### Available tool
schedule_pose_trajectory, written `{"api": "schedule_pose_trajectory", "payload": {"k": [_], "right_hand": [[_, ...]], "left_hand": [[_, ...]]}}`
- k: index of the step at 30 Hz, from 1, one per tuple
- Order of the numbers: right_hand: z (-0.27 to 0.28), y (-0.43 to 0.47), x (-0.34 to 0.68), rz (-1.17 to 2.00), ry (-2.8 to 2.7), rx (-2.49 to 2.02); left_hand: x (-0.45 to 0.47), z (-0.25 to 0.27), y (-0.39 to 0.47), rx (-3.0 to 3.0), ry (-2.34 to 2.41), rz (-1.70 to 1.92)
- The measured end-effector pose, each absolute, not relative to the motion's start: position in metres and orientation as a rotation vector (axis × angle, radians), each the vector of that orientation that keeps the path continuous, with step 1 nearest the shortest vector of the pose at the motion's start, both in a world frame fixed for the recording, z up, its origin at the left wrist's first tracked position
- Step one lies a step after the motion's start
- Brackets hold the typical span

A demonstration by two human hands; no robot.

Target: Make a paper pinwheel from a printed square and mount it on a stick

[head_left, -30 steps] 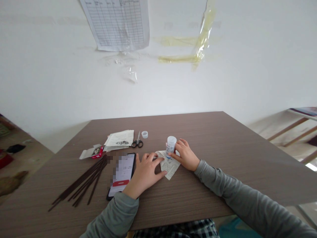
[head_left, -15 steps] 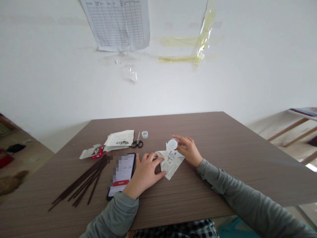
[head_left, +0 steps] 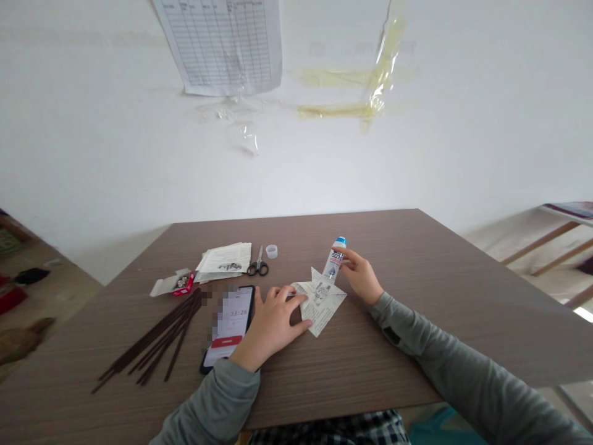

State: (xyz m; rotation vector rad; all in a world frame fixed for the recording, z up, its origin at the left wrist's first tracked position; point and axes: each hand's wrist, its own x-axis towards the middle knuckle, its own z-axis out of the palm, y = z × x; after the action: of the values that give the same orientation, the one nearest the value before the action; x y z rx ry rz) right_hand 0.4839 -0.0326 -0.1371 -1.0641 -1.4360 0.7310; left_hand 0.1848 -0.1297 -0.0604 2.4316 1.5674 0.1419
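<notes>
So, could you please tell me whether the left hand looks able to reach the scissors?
Probably yes: the scissors lie just beyond the left hand, unblocked, though its fingers touch the folded paper.

Head-worn view, facing forward and down, table [head_left: 430, 278] near

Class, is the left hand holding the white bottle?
No, the right hand holds the white bottle, while the left hand touches the folded paper.
</notes>
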Motion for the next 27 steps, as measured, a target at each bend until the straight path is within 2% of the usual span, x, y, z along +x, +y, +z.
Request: {"api": "schedule_pose_trajectory", "payload": {"k": [12, 27], "right_hand": [[-0.138, -0.029, 0.499, 0.160, -1.775, -1.204], [-0.143, -0.020, 0.490, 0.002, -1.908, -1.156]], "left_hand": [[0.188, -0.054, -0.133, 2.413, 1.582, 0.117], [0.180, -0.049, -0.133, 2.397, 1.583, 0.090]]}}
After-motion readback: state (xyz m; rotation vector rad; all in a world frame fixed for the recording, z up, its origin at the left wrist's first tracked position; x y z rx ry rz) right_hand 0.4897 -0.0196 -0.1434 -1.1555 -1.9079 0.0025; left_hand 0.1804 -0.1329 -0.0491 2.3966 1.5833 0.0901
